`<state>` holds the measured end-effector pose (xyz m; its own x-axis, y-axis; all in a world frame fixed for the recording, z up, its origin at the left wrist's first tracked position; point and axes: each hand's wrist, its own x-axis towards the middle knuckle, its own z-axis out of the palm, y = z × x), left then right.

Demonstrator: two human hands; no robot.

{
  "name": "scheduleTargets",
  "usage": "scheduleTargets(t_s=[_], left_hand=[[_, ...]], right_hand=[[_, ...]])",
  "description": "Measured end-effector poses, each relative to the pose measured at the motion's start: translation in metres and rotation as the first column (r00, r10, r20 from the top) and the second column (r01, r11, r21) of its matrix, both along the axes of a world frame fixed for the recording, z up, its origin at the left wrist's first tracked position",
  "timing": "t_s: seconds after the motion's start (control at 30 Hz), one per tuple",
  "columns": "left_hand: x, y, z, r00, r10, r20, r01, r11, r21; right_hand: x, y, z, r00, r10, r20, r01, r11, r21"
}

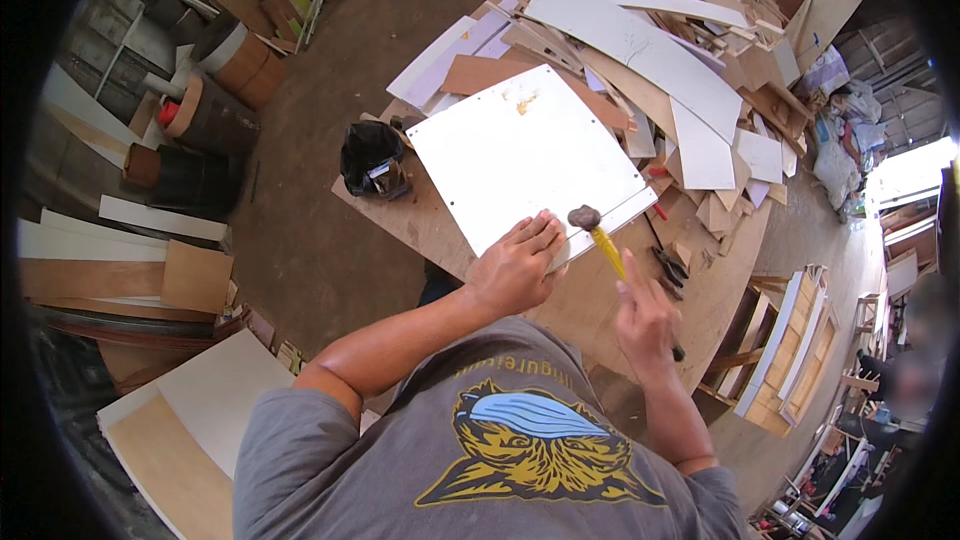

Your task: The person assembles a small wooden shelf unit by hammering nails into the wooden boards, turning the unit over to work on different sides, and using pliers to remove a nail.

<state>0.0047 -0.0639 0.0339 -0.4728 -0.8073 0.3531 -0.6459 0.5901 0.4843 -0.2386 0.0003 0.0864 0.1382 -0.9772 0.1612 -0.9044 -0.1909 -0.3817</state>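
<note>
Hammer [605,246] over white panel [520,160], left fingers' grip hidden

The right hand [645,320] is clamped around the hammer, hiding part of its handle; whether the head touches the panel is unclear. The left hand [518,265], fingers together, lies on the panel's near edge; I cannot tell whether it pinches anything. The panel lies along the table's [570,308] near-left edge; wood offcuts [640,65] bury the far side.
</note>
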Motion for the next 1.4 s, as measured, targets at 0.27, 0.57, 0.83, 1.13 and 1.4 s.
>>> scheduleTargets(t_s=[0.27,0.57,0.83,1.13,1.4], left_hand=[[-0.001,0.008,0.001,0.997,0.016,-0.072,-0.014,1.0,0.019],[0.009,0.008,0.012,0.992,-0.043,-0.116,0.048,0.998,0.042],[0.055,-0.04,0.006,0.931,-0.301,-0.206,0.316,0.948,0.047],[0.205,-0.17,-0.038,0.822,0.504,-0.267,-0.087,0.573,0.815],[0.202,-0.147,-0.024,0.895,0.19,-0.405,0.269,0.494,0.827]], right_hand=[[0.009,-0.002,-0.022,0.966,0.12,0.23,-0.031,0.933,-0.358],[0.073,-0.032,-0.058,0.354,-0.447,0.821,0.395,0.868,0.303],[0.094,-0.038,-0.075,0.126,-0.606,0.785,0.443,0.743,0.502],[0.101,-0.016,-0.065,-0.047,-0.638,0.769,0.525,0.639,0.562],[0.108,0.01,-0.068,-0.017,-0.696,0.718,0.76,0.458,0.462]])
